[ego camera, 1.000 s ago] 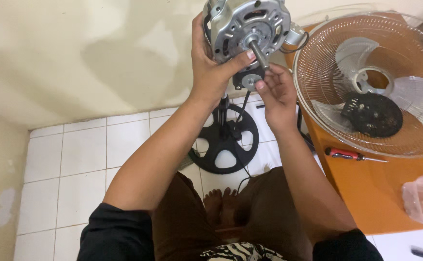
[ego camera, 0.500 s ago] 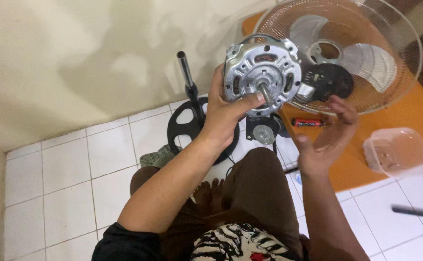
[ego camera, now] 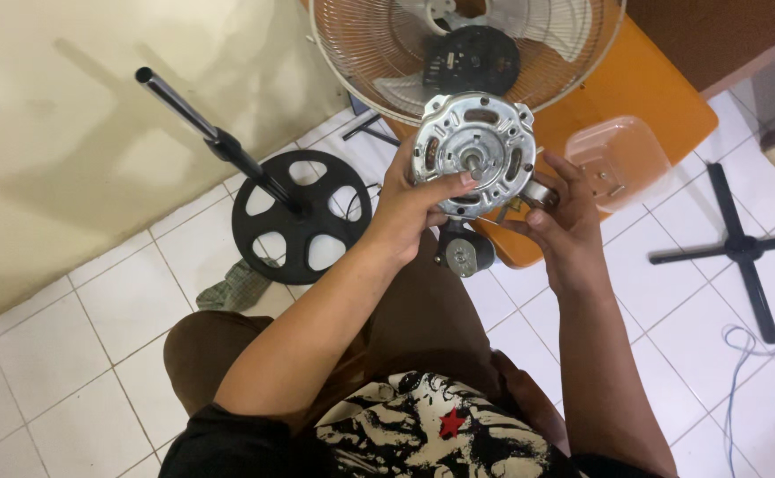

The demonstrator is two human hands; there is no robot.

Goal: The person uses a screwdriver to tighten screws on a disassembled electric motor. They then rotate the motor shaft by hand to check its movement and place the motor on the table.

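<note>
Silver fan motor (ego camera: 476, 155) sits up in the air, over my lap. My left hand (ego camera: 410, 212) grips its side, my right hand (ego camera: 560, 226) pinches its edge. It looks heavy; a loose grip could drop it on the tiles (ego camera: 69, 354).

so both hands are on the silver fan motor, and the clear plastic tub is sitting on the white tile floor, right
Not quite. Both the left hand and the right hand do hold the silver fan motor, but the clear plastic tub sits on the orange table, not on the white tile floor. The head view shows it.
</note>
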